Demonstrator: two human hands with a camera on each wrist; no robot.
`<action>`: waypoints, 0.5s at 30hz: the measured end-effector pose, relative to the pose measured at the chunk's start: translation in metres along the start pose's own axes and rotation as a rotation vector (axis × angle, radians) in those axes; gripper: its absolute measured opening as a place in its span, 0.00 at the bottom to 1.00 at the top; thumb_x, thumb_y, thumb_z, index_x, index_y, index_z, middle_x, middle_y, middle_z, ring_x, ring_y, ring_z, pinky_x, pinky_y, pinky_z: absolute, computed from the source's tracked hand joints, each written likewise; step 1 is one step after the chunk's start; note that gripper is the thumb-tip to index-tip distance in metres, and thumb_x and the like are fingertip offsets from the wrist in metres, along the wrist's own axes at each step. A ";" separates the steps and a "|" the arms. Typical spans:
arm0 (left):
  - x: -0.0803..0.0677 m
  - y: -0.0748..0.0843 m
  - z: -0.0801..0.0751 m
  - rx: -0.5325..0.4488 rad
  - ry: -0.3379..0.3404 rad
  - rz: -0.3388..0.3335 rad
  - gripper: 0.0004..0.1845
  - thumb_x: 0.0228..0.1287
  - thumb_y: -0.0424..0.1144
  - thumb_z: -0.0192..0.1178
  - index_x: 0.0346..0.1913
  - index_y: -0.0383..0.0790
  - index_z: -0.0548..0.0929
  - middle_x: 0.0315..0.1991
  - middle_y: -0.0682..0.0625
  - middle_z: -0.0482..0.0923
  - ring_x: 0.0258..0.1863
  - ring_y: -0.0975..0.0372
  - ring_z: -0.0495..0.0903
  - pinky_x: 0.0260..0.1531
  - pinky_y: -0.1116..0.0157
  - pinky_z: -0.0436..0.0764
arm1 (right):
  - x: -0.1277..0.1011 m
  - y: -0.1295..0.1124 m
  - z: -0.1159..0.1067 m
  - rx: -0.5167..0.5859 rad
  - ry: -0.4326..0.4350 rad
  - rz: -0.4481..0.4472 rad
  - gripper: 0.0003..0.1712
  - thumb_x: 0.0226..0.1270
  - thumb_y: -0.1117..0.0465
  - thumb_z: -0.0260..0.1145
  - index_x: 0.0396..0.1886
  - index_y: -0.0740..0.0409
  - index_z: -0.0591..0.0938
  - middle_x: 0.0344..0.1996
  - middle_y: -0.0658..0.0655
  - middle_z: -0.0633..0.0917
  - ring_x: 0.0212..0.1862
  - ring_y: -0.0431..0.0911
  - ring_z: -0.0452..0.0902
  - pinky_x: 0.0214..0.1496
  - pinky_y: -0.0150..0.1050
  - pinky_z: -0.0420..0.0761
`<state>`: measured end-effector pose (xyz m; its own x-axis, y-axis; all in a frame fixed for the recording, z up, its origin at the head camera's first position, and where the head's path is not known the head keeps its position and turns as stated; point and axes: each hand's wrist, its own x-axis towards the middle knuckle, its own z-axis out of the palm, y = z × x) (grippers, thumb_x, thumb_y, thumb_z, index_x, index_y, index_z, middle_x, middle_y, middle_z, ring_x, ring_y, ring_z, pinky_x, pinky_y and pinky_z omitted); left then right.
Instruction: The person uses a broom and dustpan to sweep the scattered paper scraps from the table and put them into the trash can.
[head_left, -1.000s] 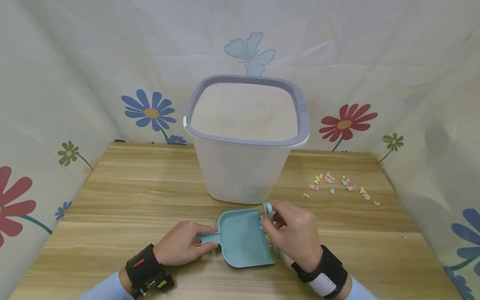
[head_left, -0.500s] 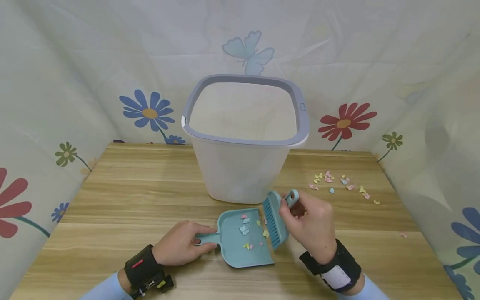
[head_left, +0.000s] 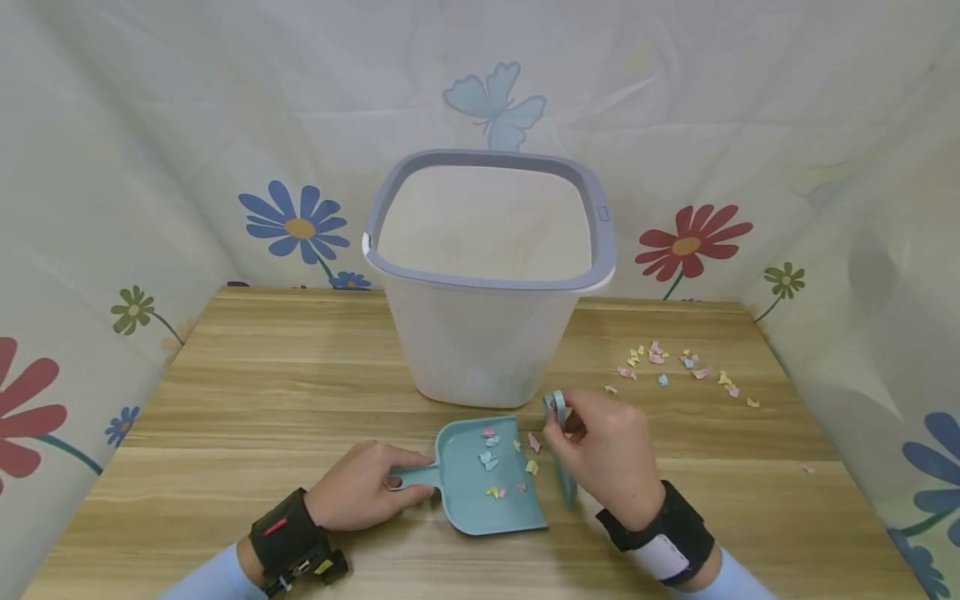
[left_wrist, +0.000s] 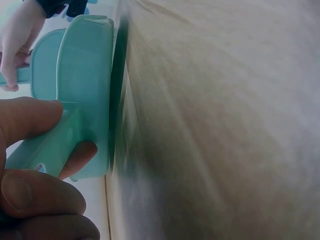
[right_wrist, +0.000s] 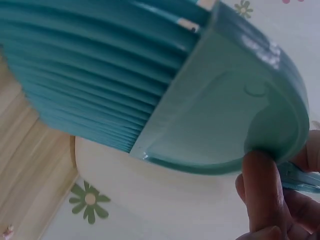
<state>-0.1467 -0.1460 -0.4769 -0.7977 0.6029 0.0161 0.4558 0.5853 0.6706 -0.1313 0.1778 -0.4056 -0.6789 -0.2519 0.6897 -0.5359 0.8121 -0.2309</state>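
My left hand grips the short handle of a teal dustpan, which lies on the wooden table with its wide edge facing right. Several paper scraps in pink, blue and yellow lie in the pan. Just outside its edge are a pink scrap and a yellow scrap. To the right of these, my right hand holds a small teal hand brush by its handle. The right wrist view shows the brush's bristles and the fingers at the handle end.
Behind the dustpan stands a tall white bin with a grey-blue rim. Several more scraps are scattered on the right of the wooden table. A flowered curtain surrounds the table at the back and sides.
The right hand moved the brush away from the pan's edge and tilted it up, then set it upright again farther right. Scraps now show inside the pan. The left hand and dustpan stayed put.
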 end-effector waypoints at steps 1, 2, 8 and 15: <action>0.000 0.000 0.000 0.001 0.000 0.000 0.21 0.68 0.54 0.69 0.57 0.46 0.90 0.37 0.63 0.86 0.14 0.77 0.63 0.16 0.74 0.64 | -0.001 -0.001 0.001 0.035 0.000 0.009 0.06 0.54 0.70 0.72 0.27 0.57 0.84 0.18 0.48 0.84 0.19 0.32 0.76 0.22 0.24 0.74; 0.000 0.000 0.000 0.002 0.000 0.000 0.21 0.68 0.54 0.69 0.57 0.46 0.90 0.36 0.63 0.86 0.14 0.77 0.62 0.16 0.74 0.64 | -0.001 -0.002 0.001 0.072 0.003 0.019 0.06 0.54 0.70 0.72 0.28 0.57 0.85 0.19 0.48 0.84 0.20 0.32 0.76 0.22 0.24 0.74; -0.001 0.000 0.000 -0.005 0.000 0.009 0.21 0.68 0.55 0.68 0.57 0.46 0.89 0.40 0.60 0.89 0.14 0.77 0.63 0.17 0.74 0.64 | 0.000 -0.002 -0.004 0.273 0.065 0.088 0.03 0.58 0.70 0.71 0.32 0.60 0.87 0.22 0.52 0.88 0.18 0.32 0.77 0.21 0.23 0.76; 0.000 0.000 -0.001 0.001 -0.002 0.004 0.21 0.68 0.54 0.69 0.57 0.46 0.89 0.43 0.60 0.89 0.14 0.77 0.62 0.17 0.74 0.64 | 0.003 0.002 -0.008 0.243 0.119 0.077 0.04 0.56 0.71 0.70 0.32 0.62 0.88 0.19 0.52 0.86 0.17 0.34 0.77 0.20 0.23 0.75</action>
<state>-0.1469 -0.1469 -0.4759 -0.7947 0.6068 0.0172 0.4597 0.5830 0.6699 -0.1306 0.1833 -0.3988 -0.6663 -0.1196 0.7360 -0.5996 0.6728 -0.4334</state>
